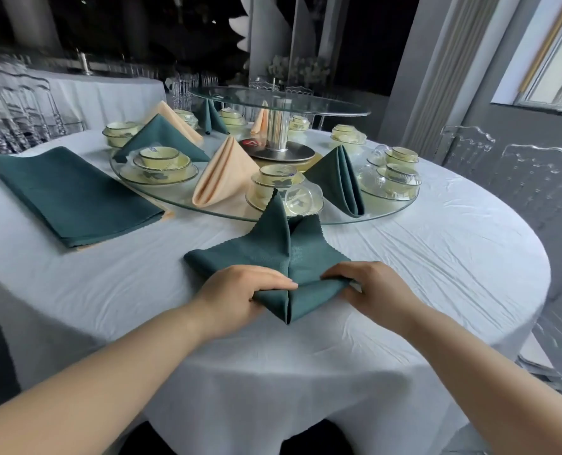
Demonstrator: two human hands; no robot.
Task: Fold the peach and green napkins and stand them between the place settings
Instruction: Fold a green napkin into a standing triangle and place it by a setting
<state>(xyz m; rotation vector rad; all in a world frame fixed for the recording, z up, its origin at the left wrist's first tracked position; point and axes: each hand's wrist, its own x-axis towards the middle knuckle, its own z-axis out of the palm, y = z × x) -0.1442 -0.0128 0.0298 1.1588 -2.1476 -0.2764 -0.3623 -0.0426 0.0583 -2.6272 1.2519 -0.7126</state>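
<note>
A green napkin [273, 254] lies half folded on the white tablecloth in front of me, its far tips pointing up towards the glass turntable [181, 205]. My left hand [240, 290] grips its near left fold. My right hand [368, 284] pinches the near right fold. On the turntable a folded peach napkin [222, 175] and a folded green napkin [340, 178] stand between the place settings [279, 188]. More folded napkins, among them a green one [161, 136], stand further back.
A flat stack of green napkins [69, 195] with peach ones under it lies at the left. A second glass tier [322, 106] on a metal post rises in the middle. Clear chairs [532, 178] stand at the right; another covered table [102, 93] is behind.
</note>
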